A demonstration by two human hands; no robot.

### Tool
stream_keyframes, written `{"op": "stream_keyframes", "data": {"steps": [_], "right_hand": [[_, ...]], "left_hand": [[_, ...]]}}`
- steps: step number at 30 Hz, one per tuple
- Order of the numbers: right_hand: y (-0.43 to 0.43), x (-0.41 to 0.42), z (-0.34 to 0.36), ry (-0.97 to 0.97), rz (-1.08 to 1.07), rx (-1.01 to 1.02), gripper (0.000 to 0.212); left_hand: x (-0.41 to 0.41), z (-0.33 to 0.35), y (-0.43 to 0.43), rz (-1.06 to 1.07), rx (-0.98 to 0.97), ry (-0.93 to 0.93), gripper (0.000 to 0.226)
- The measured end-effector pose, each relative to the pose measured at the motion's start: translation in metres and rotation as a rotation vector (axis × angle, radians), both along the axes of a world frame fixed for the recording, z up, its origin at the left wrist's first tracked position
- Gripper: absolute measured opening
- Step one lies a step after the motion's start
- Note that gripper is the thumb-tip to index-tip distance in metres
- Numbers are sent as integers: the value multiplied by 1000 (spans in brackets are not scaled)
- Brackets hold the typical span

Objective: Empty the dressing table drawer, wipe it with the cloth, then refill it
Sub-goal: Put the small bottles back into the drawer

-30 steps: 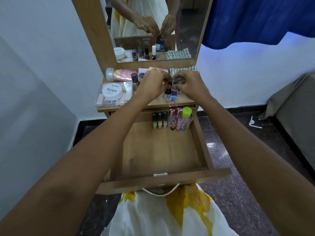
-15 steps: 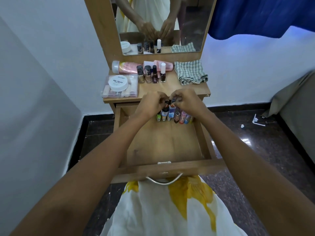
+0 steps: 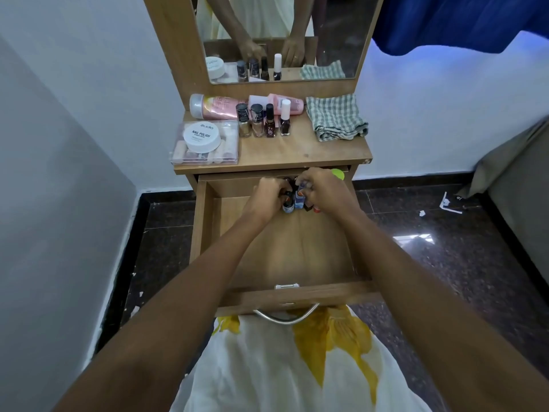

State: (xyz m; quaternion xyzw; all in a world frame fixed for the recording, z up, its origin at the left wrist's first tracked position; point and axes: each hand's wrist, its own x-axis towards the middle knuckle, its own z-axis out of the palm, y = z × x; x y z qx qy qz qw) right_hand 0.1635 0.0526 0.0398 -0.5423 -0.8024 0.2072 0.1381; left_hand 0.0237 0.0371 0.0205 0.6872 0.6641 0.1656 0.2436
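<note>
Nearest, 6 o'clock: one drawer [image 3: 297, 296] pulled open, one metal handle [image 3: 286, 319]. Past that, bare floor, free room wall to wall. At back edge, 12 o'clock: left hand [image 3: 269, 194] curled round dark-capped bottle [image 3: 287, 207], right hand [image 3: 322, 191] pinching blue bottle [image 3: 299, 200]; more behind, uncountable. On tabletop [image 3: 297, 153]: four upright polish bottles [image 3: 269, 121], two pink tubes [image 3: 218, 107] lying, one clear box [image 3: 205, 144] at 11, one folded cloth [image 3: 335, 117] at 1.

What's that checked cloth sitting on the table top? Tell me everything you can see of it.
The checked cloth looks like soft woven cotton, grey-green and white checks, folded loosely into a rumpled square. It lies flat at the back right of the dressing table top, below the mirror, which reflects it, and beside the pink tube. The left hand and right hand are away from it, gripping small bottles in the drawer.
</note>
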Motion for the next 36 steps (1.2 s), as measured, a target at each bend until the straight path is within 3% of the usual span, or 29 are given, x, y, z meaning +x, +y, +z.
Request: {"op": "stream_keyframes", "data": {"steps": [36], "right_hand": [[-4,4,-10,-38,-1,145,27]], "left_hand": [[8,-1,-9,50,114,-18,32]]}}
